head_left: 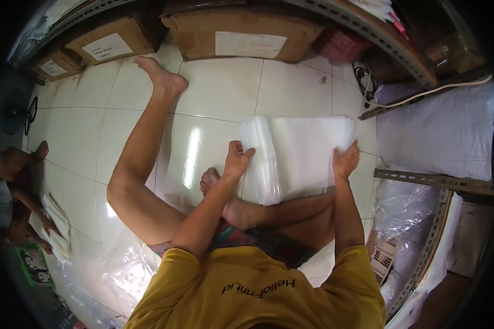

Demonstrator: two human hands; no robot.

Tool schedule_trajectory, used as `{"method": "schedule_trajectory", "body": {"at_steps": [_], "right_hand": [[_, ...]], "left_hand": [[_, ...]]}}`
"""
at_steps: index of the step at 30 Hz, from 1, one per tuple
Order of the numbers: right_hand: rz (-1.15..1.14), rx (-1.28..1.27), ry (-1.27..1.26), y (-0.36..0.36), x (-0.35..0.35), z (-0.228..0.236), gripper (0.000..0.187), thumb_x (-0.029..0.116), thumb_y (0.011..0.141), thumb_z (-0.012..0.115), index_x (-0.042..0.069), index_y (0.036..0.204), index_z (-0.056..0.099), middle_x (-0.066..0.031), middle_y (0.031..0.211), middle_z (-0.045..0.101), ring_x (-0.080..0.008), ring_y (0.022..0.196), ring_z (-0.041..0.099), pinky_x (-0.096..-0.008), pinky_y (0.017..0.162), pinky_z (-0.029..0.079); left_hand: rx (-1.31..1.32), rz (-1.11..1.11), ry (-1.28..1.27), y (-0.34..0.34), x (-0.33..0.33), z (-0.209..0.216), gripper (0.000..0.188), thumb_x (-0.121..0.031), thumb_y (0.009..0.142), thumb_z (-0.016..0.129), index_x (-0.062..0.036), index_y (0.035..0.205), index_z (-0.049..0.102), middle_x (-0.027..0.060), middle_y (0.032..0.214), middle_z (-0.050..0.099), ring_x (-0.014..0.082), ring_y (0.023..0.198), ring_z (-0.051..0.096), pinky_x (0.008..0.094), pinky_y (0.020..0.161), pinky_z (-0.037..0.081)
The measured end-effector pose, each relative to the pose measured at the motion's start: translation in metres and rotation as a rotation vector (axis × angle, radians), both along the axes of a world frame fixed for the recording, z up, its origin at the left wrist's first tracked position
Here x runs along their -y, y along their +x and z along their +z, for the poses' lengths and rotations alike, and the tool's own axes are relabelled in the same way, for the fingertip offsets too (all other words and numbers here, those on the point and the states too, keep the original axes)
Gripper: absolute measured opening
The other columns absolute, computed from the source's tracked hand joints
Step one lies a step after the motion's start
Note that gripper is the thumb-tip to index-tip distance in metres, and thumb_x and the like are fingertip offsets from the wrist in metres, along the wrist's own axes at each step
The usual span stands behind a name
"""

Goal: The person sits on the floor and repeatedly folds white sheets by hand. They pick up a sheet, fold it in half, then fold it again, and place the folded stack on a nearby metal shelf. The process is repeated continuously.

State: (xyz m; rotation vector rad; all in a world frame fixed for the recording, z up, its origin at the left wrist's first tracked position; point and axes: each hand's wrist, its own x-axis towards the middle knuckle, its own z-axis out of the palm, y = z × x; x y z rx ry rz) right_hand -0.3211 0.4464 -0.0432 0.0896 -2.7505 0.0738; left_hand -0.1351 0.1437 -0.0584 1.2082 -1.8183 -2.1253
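Note:
A thick stack of whitish translucent plastic sheets (pixel 310 151) lies on the tiled floor in front of me. Its left part is folded over into a layered, rounded band (pixel 263 159). My left hand (pixel 238 160) is closed at the left edge of that band, thumb on top and the other fingers curled, partly hidden. Against the stack's right edge rests my right hand (pixel 346 160), its fingers stretched out and nothing gripped in it. Whether the sheets are bags or single sheets I cannot tell.
Cardboard boxes (pixel 195 41) line the far side under a metal shelf. A cable (pixel 433 96) and plastic-wrapped bundles (pixel 433 134) are at the right. Clear plastic film (pixel 129 268) lies at lower left. Another person (pixel 16 192) sits at the far left beside a whitish stack (pixel 55 227).

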Motion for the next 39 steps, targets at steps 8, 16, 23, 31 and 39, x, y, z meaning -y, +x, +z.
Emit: {"method": "schedule_trajectory", "body": {"at_steps": [8,16,23,31,39], "right_hand": [[0.485,0.958,-0.592,0.104,0.144,0.058,0.085,0.031,0.082,0.076,-0.004,0.146,0.033,-0.0267,0.131,0.05,-0.0376,0.119,0.053,-0.0416,0.1,0.045],[0.547,0.864,-0.497,0.117,0.15,0.035,0.088,0.031,0.083,0.073,-0.007,0.148,0.026,-0.0307,0.136,0.045,-0.0419,0.126,0.046,-0.0432,0.105,0.04],[0.602,0.803,-0.482,0.116,0.136,0.018,0.075,0.022,0.086,0.065,-0.007,0.145,0.029,-0.0321,0.125,0.051,-0.0453,0.117,0.05,-0.0479,0.101,0.04],[0.521,0.775,-0.315,0.131,0.147,0.035,0.07,0.007,0.085,0.054,-0.005,0.148,0.025,-0.031,0.123,0.052,-0.0455,0.112,0.054,-0.0481,0.094,0.046],[0.503,0.528,-0.351,0.12,0.141,0.033,0.07,0.005,0.082,0.057,-0.002,0.146,0.03,-0.0275,0.115,0.055,-0.0444,0.103,0.058,-0.0484,0.087,0.051]], "left_hand": [[0.069,-0.058,0.14,-0.005,-0.004,0.027,0.047,-0.018,0.083,0.071,0.0064,0.117,0.051,0.0116,0.096,0.061,0.0187,0.082,0.06,0.0319,0.071,0.051],[-0.117,-0.078,0.412,-0.003,-0.01,0.021,0.037,-0.012,0.086,0.064,0.007,0.116,0.054,0.0161,0.101,0.065,0.0234,0.085,0.063,0.0346,0.075,0.052],[-0.038,-0.124,-0.026,0.002,-0.015,0.013,0.025,-0.017,0.087,0.063,0.0059,0.097,0.057,0.0191,0.085,0.065,0.0219,0.075,0.062,0.0363,0.071,0.051],[0.014,-0.154,-0.156,0.006,-0.012,0.028,0.026,-0.024,0.088,0.063,0.0005,0.085,0.054,0.0101,0.07,0.055,0.0178,0.064,0.053,0.0352,0.06,0.045],[-0.069,-0.139,0.311,0.01,-0.007,0.031,0.02,-0.021,0.088,0.065,-0.0026,0.088,0.056,0.0003,0.073,0.051,0.0118,0.064,0.047,0.0287,0.056,0.04]]}}
